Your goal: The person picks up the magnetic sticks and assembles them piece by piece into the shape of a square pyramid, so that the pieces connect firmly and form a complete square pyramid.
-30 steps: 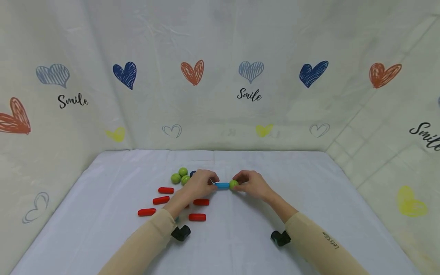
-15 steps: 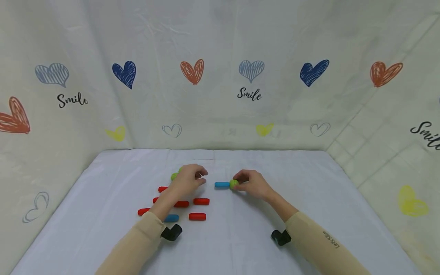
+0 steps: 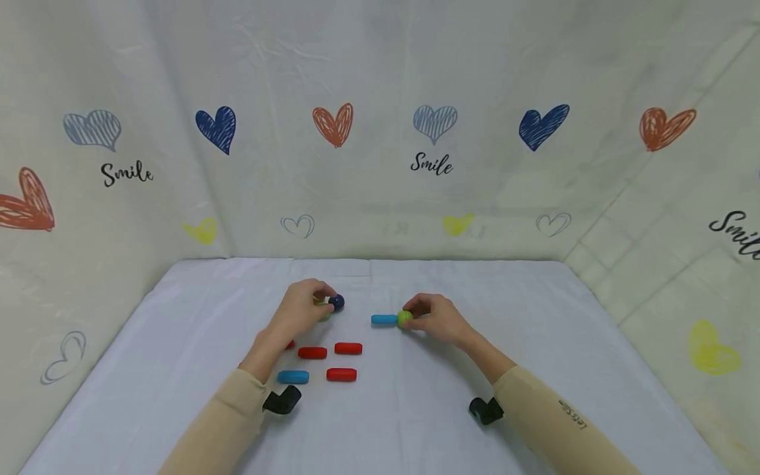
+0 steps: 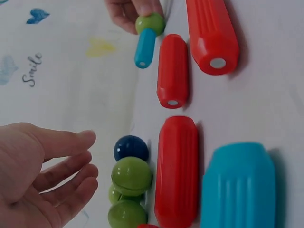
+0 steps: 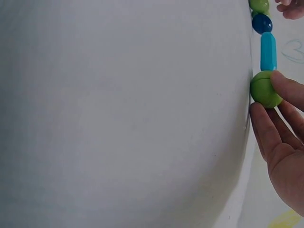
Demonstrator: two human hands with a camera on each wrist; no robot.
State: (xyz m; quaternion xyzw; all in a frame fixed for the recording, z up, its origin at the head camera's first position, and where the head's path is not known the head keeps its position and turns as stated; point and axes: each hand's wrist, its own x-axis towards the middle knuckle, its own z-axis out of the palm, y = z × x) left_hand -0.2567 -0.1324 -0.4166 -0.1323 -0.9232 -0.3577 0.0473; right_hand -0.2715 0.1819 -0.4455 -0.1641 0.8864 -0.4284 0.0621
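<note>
My right hand (image 3: 438, 320) pinches a green ball (image 3: 404, 318) between thumb and fingers. A light blue ridged rod (image 3: 384, 320) lies end-on against that ball, pointing left. Over at the left, my left hand (image 3: 299, 309) hovers by a cluster of balls, thumb and fingers apart with nothing held. In the left wrist view, the cluster has a dark blue ball (image 4: 131, 147) and several green balls (image 4: 132, 176), with a gap between them and the left fingertips (image 4: 87, 137). From the head, the left hand hides most of the green balls.
Red ridged rods (image 3: 312, 353) lie on the white cloth (image 3: 415, 422) in front of the left hand, some hidden by its forearm. Another blue rod (image 3: 293, 377) lies closer to the person. Pale discs show on rod ends. A heart-printed curtain (image 3: 380, 185) stands behind.
My left hand has let go of the blue rod's left end and moved left to the ball cluster, uncovering the dark blue ball. The right hand stays on its green ball.
</note>
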